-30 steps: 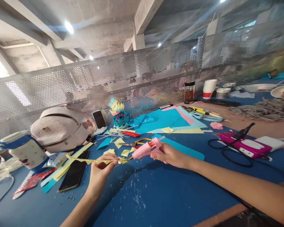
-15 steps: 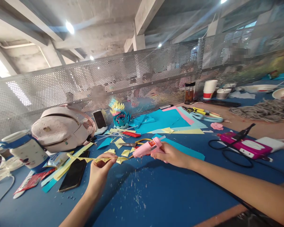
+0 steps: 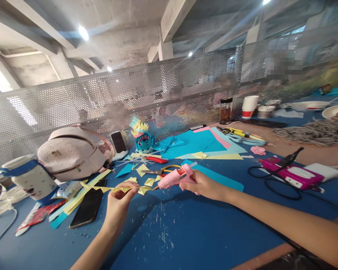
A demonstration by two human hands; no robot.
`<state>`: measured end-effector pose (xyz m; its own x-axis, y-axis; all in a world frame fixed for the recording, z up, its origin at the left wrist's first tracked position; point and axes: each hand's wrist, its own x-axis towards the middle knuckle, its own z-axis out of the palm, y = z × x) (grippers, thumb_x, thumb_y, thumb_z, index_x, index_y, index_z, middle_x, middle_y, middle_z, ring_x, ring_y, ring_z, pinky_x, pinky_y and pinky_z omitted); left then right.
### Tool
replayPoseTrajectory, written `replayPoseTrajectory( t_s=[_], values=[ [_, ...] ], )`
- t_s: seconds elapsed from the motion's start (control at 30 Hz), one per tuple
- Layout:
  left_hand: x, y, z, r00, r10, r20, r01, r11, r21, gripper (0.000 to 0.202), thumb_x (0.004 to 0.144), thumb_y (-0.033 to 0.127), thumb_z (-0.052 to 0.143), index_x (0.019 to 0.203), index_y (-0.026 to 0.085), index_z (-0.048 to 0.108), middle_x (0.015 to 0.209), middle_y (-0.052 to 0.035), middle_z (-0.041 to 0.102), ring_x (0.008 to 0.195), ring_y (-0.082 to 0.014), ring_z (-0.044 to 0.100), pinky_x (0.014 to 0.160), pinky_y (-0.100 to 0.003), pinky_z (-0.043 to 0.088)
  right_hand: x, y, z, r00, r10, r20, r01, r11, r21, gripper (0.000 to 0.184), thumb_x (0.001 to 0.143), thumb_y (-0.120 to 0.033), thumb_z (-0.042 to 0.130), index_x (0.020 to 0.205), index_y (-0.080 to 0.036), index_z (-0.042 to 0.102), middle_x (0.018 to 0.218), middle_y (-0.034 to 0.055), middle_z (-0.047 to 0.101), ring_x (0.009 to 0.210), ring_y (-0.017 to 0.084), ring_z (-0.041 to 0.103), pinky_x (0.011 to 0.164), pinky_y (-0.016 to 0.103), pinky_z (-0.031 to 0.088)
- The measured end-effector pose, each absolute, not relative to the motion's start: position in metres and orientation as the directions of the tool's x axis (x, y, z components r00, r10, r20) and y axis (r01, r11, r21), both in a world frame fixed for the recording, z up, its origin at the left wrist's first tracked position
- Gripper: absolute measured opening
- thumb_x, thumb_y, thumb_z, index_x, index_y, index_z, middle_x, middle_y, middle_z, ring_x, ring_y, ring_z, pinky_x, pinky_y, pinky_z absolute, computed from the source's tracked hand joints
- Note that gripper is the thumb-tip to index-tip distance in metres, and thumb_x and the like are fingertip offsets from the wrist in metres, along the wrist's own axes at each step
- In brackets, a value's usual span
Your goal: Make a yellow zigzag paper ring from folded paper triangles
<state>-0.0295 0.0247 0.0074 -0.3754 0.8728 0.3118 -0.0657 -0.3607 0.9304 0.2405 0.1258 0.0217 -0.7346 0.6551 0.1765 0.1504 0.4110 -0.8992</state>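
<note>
My left hand (image 3: 118,204) pinches a long yellow zigzag paper strip (image 3: 101,188) and holds it level over the blue table (image 3: 186,232). My right hand (image 3: 204,184) grips a pink hot glue gun (image 3: 174,177). Its nozzle points left and touches the right end of the strip, just beside my left fingertips. Yellow paper scraps (image 3: 145,176) lie under and behind the strip.
Scissors (image 3: 157,171) and a red comb (image 3: 154,159) lie behind the glue gun. A black phone (image 3: 87,207) is at the left, with a pale backpack (image 3: 73,152) and a white mug (image 3: 30,180). A paper flower (image 3: 142,137), coloured sheets (image 3: 202,144) and a magenta device (image 3: 291,173) with cables fill the back and right.
The strip and the glue gun's nozzle have shifted very slightly; both hands stay nearly where they were.
</note>
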Motion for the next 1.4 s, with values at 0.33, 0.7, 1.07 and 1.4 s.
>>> replayPoseTrajectory(
  t_s=[0.33,0.7,1.07,1.4],
  values=[
    [-0.028,0.026,0.010,-0.386,0.868,0.312,-0.060,-0.361,0.931,0.015,0.064,0.027,0.083,0.065,0.018,0.071,0.076,-0.0029,0.069,0.082,-0.0179,0.062,0.076,-0.025,0.049,0.240,0.127,0.023,-0.758,0.637,0.141,0.152,0.384,-0.911,0.050,0.082,-0.063,0.058,0.079,-0.014,0.061,0.062,-0.0021,0.045,0.050,0.007,0.039,0.042,0.019,0.034],
    [-0.028,0.025,0.010,-0.372,0.876,0.307,-0.100,-0.366,0.925,0.012,0.066,0.025,0.082,0.064,0.019,0.071,0.075,-0.0019,0.069,0.082,-0.0173,0.061,0.075,-0.024,0.049,0.245,0.146,0.032,-0.455,0.836,0.305,0.209,0.434,-0.877,0.054,0.082,-0.065,0.055,0.091,-0.013,0.065,0.056,-0.0013,0.050,0.045,0.011,0.043,0.041,0.024,0.034],
    [-0.027,0.025,0.006,-0.352,0.892,0.282,-0.128,-0.345,0.930,0.014,0.066,0.026,0.083,0.067,0.018,0.072,0.077,-0.0024,0.068,0.084,-0.0169,0.059,0.076,-0.024,0.046,0.271,0.184,0.047,-0.585,0.725,0.363,0.243,0.584,-0.775,0.028,0.086,-0.039,0.058,0.104,-0.020,0.069,0.116,0.0067,0.069,0.112,0.029,0.060,0.098,0.041,0.047],
    [-0.029,0.023,0.009,-0.321,0.903,0.285,-0.131,-0.340,0.931,0.014,0.067,0.027,0.083,0.070,0.018,0.073,0.078,-0.0028,0.068,0.080,-0.0160,0.058,0.073,-0.023,0.046,0.279,0.189,0.049,-0.644,0.758,0.103,0.341,0.405,-0.848,0.039,0.076,-0.036,0.063,0.107,-0.016,0.072,0.103,0.0097,0.073,0.055,0.011,0.053,0.038,0.017,0.032]
  ],
)
